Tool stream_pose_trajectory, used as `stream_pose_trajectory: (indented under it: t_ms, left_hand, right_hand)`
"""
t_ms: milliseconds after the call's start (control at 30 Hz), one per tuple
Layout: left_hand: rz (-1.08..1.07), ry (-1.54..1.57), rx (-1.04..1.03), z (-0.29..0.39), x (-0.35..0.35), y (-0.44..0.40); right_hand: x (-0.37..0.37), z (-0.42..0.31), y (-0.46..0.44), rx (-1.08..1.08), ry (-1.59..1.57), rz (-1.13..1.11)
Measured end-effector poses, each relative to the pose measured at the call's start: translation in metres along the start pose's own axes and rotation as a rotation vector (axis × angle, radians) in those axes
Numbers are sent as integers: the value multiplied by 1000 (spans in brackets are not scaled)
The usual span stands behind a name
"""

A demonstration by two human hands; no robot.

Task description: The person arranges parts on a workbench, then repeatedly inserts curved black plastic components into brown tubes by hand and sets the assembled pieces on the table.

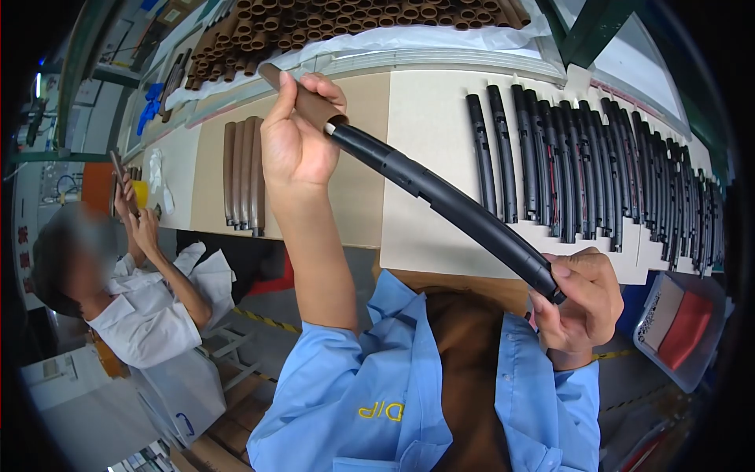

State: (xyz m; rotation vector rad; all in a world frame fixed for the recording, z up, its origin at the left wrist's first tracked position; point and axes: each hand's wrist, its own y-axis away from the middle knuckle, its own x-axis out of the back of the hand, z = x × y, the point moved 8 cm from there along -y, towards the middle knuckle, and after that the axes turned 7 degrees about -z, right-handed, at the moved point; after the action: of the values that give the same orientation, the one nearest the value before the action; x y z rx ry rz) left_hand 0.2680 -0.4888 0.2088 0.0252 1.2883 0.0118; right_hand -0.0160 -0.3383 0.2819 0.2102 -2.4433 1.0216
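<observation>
My left hand (303, 138) is raised and wrapped round a brown tube (314, 108), palm towards me. A long black segmented rod (440, 193) slants down to the right from the tube's open mouth. Its upper tip, with a small pale piece on it, sits at or just inside that mouth; how deep I cannot tell. With thumb and fingers, my right hand (578, 299) grips the rod's lower end. To the right on the table, similar black rods (566, 169) lie in a long row. Several brown tubes (244, 177) lie side by side left of my left wrist.
A large stack of brown tubes (354, 20) rests behind a metal rail (370, 59). At the left, a co-worker in a white shirt (149, 322) holds a brown tube. A plastic bin (657, 315) with something red stands low at the right. A green post (594, 35) rises at the back.
</observation>
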Motion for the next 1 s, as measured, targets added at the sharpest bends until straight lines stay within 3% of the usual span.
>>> stream_pose_trajectory:
  t_ms: [200, 433, 633, 800, 1000]
  left_hand:
    - [-20, -226, -66, -4, -9, 1]
    - [-76, -287, -75, -25, -18, 6]
    - [-174, -624, -191, -74, -55, 37]
    - [-188, -985, -400, -99, -68, 81]
    - [-306, -1321, -433, -116, -45, 94]
  right_hand:
    - [3, 5, 2, -2, 38, 17]
    - [-12, 15, 10, 11, 33, 16]
    - [-70, 42, 3, -15, -137, 215]
    - [-105, 71, 18, -162, -365, 447]
    - [-131, 90, 37, -432, -402, 389]
